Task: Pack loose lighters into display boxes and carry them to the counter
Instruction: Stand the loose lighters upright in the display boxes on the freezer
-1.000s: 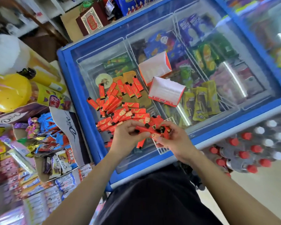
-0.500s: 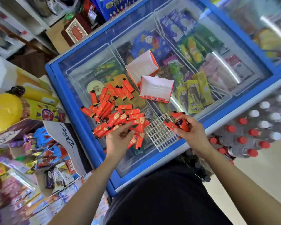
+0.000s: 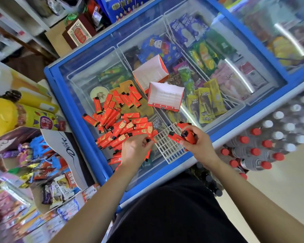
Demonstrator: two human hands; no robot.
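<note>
Right hand (image 3: 198, 144) grips a bundle of red lighters (image 3: 182, 136), long axes running left-right above the white grid tray (image 3: 167, 148); left hand (image 3: 135, 149) pinches one pile lighter (image 3: 148, 139).

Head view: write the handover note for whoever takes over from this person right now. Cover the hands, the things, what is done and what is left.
Left hand: pinches one lighter at the near edge of the loose pile.
Right hand: grips a bunch of lighters over the white grid insert.
Things: all lie on the freezer lid. The near display box and far display box are both empty.
Done: nothing boxed.
Left: slot lighters into the insert, box them, carry to the counter.
</note>
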